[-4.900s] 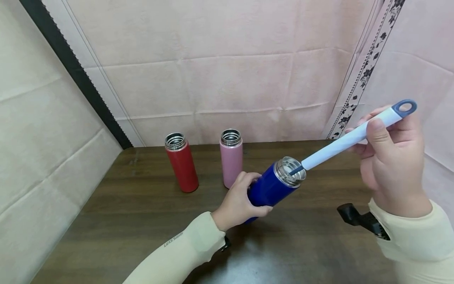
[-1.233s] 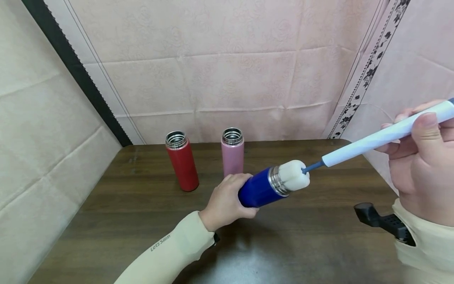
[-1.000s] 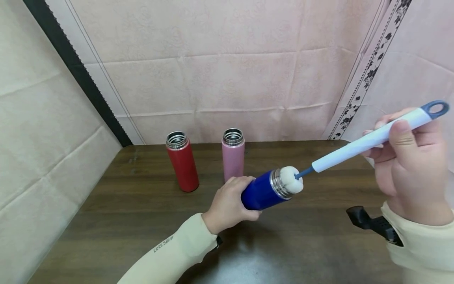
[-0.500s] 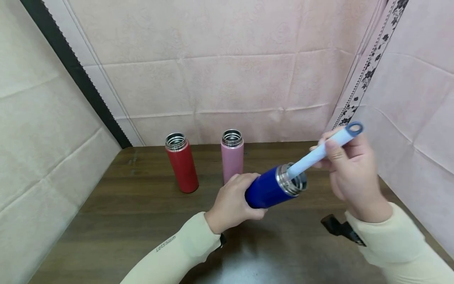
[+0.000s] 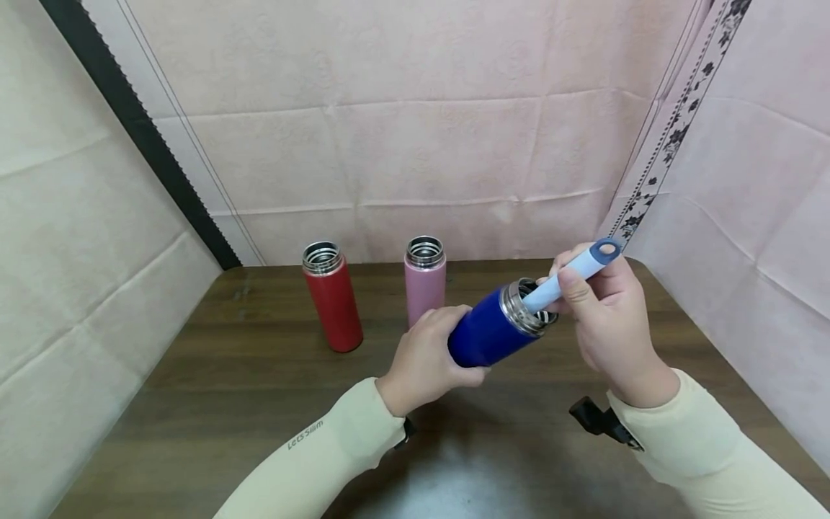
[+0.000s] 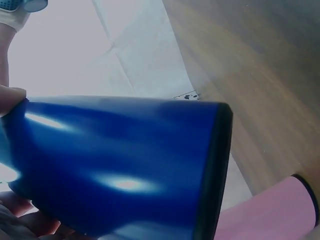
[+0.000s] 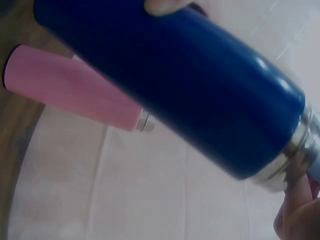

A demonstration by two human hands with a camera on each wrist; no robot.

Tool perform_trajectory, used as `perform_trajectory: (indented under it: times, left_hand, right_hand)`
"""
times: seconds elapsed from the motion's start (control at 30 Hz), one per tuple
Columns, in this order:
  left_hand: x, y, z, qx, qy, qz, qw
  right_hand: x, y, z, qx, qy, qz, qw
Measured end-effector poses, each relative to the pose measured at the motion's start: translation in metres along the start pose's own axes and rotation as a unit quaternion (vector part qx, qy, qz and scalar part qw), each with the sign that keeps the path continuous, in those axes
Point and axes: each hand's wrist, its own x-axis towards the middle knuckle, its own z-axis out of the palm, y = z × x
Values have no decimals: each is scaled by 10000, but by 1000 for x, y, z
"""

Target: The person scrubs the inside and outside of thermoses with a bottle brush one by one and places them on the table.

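Note:
My left hand (image 5: 428, 353) grips a blue insulated bottle (image 5: 483, 333) round its body, tilted with its steel mouth up to the right. A bottle brush (image 5: 573, 274), with a light-blue handle and a darker ring end, goes down into that mouth. My right hand (image 5: 609, 321) pinches the handle between thumb and fingers close to the rim. The brush's white sponge head is hidden inside the bottle. In the left wrist view the blue bottle (image 6: 120, 160) hangs above the table, dark base to the right. The right wrist view has the bottle's steel neck (image 7: 280, 170) beside the fingers.
An open red bottle (image 5: 333, 306) and an open pink bottle (image 5: 424, 285) stand upright on the brown wooden table (image 5: 259, 404), left of and behind the blue one. Pale cloth (image 5: 415, 144) hangs behind the table and at both sides.
The white sponge head, out at the bottle's mouth about a second ago, has gone inside. My right hand has moved left and down to the rim. The left hand keeps its grip; the other bottles stay put.

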Motion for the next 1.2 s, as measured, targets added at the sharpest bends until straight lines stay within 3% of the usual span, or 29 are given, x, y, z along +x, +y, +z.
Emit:
perform_trajectory:
  times: [0.17, 0.3, 0.5, 0.7, 0.87, 1.2]
  left_hand:
    - [-4, -3, 1, -18, -10, 52, 10000]
    - [-8, -7, 2, -21, -5, 57, 10000]
    - [-14, -15, 2, -24, -88, -87, 9999]
    - [-16, -15, 0, 98, -112, 14, 9999]
    - [-15, -13, -1, 378, -100, 256, 9989]
    - [-20, -18, -2, 632, -104, 266, 9976]
  right_hand:
    - [2, -3, -8, 42, 36, 84, 9999]
    - [7, -10, -16, 603, 4, -38, 9982]
    - [18, -22, -32, 1705, 204, -432, 9842]
    - [24, -34, -42, 2234, 457, -317, 9731]
    - [23, -43, -49, 2410, 803, -239, 9669]
    - [26, -53, -64, 2201, 1514, -481, 9625]
